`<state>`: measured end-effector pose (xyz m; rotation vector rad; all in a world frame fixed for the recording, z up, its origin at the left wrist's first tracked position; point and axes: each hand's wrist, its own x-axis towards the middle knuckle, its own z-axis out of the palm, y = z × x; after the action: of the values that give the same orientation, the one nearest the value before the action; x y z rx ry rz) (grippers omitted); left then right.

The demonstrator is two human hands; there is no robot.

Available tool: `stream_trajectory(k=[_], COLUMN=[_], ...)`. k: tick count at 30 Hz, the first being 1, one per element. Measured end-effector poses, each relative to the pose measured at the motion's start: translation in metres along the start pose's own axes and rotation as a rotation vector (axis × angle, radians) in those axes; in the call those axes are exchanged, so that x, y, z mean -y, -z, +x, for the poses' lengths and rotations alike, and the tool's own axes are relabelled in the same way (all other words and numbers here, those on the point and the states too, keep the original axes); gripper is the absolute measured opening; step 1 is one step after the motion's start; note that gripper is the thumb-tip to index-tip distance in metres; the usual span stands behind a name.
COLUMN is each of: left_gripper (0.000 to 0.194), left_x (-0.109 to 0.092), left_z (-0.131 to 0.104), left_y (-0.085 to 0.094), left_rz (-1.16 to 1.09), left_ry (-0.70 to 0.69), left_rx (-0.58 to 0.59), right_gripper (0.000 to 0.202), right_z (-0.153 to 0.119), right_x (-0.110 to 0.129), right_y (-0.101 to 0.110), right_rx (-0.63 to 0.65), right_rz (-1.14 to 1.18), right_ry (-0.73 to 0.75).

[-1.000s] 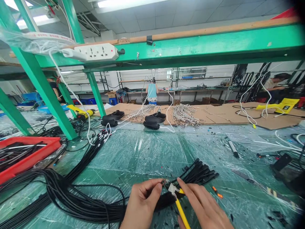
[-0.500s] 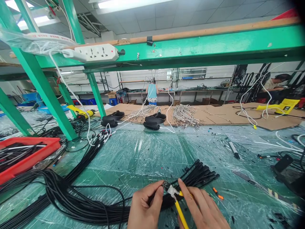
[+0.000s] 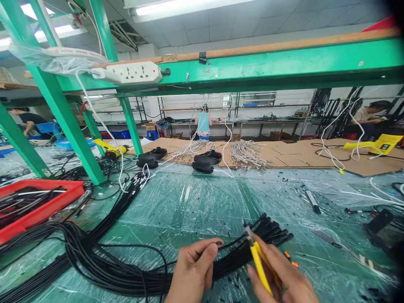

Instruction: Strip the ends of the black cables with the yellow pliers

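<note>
Between thumb and forefinger, my left hand (image 3: 195,267) pinches the end of a black cable, low in front of me. My right hand (image 3: 282,273) is wrapped round yellow-handled cutting pliers (image 3: 259,263), whose metal jaws point up and away, apart from the pinched end. Beneath and behind both hands runs a thick bundle of black cables (image 3: 126,275), curving in from the left. Its thicker black ends (image 3: 273,229) fan out just beyond the pliers. Small orange pieces (image 3: 291,259) lie to the right of my right hand.
A red bin (image 3: 72,191) of cables stands at left beside green frame posts (image 3: 67,122). Cardboard (image 3: 293,155) at the back carries grey wire bundles (image 3: 248,153). A marker-like tube (image 3: 312,200) and a metal ruler (image 3: 326,238) lie right. Other people sit farther off.
The pliers have moved right and up, away from my left hand's fingertips, and now point upward. My left hand stays nearly in place, still pinching. The view has shifted slightly.
</note>
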<state>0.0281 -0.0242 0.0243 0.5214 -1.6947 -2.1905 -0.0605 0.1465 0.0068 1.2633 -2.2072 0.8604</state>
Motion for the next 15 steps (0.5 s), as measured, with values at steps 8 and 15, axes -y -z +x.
stream_trajectory(k=[8,15], left_gripper=[0.06,0.054], left_x=[-0.009,-0.005], left_z=[0.0,0.002], left_y=[-0.002,-0.002], left_rz=[-0.118,-0.166], left_ry=[0.094,0.085], left_rx=[0.124,0.223], right_gripper=[0.069,0.067], right_z=[0.001,0.003], right_x=[0.004,0.005], right_y=[0.0,0.003], right_rx=[0.106,0.043], right_rz=[-0.139,-0.262], right_ry=[0.097,0.195])
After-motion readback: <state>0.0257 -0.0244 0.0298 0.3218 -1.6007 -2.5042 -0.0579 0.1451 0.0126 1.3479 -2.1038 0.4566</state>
